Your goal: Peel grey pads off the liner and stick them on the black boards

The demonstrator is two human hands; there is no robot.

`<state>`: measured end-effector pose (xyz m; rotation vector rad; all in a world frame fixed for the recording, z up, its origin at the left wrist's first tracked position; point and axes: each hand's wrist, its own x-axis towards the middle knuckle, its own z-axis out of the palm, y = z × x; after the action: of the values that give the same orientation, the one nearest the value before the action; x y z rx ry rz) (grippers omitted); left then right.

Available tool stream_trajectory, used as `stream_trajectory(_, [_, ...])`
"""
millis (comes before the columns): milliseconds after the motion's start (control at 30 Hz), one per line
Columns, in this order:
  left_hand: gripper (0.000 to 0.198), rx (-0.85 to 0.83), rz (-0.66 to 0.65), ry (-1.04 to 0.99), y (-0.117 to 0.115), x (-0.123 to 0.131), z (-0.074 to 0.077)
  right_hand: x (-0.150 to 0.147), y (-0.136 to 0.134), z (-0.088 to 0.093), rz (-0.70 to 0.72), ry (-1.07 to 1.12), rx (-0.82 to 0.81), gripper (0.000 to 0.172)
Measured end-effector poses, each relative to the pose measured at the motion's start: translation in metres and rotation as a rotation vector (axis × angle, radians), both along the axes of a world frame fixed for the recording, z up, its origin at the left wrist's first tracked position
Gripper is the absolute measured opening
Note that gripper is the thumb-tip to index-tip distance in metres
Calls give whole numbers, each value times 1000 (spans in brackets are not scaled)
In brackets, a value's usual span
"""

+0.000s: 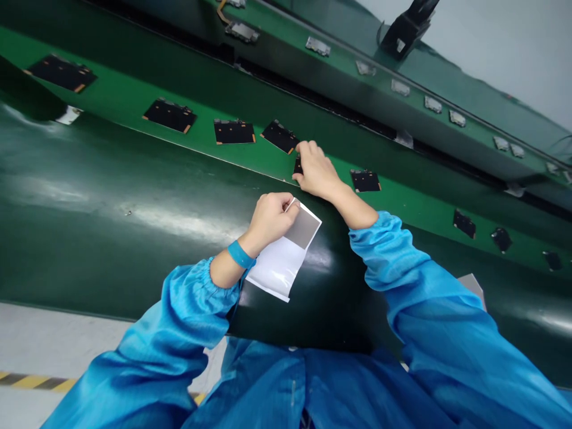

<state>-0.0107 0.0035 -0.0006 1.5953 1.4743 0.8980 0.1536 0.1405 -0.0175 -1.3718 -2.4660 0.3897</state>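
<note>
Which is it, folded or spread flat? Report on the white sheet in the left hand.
Spread flat. The white sheet lies unfolded on the dark bench, with the left hand pinching its top edge.

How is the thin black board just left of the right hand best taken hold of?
Probably by its two opposite side edges, fingertips coming from above. The thin black board with orange trim lies flat on the green belt with bare belt all round it, so the edges are free; the right hand is nearest.
</note>
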Motion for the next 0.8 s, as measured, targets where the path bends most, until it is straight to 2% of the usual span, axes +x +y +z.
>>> stream_trajectory(100, [38,-5,-15,10,-1,2,0,7,29,7,-8,127,-76,51])
stream_trajectory(167, [37,-5,-31,12,-2,3,-1,-2,51,11,-6,228,-172,39])
stream_trajectory(267, [36,-9,-41,13,-2,2,-2,-32,78,15,-50,342,-308,12])
stream_trajectory(333, [36,-13,-35,12,-1,1,-3,-53,88,16,-87,355,-358,13])
stream_trajectory(400, [36,-16,-23,11,0,0,-3,-67,93,15,-112,323,-382,16])
stream_trajectory(500, [36,-15,-19,9,0,-1,-2,-73,95,15,-117,271,-398,16])
stream_trajectory(800, [35,-12,-26,21,-2,1,0,-58,95,14,-143,245,-429,13])
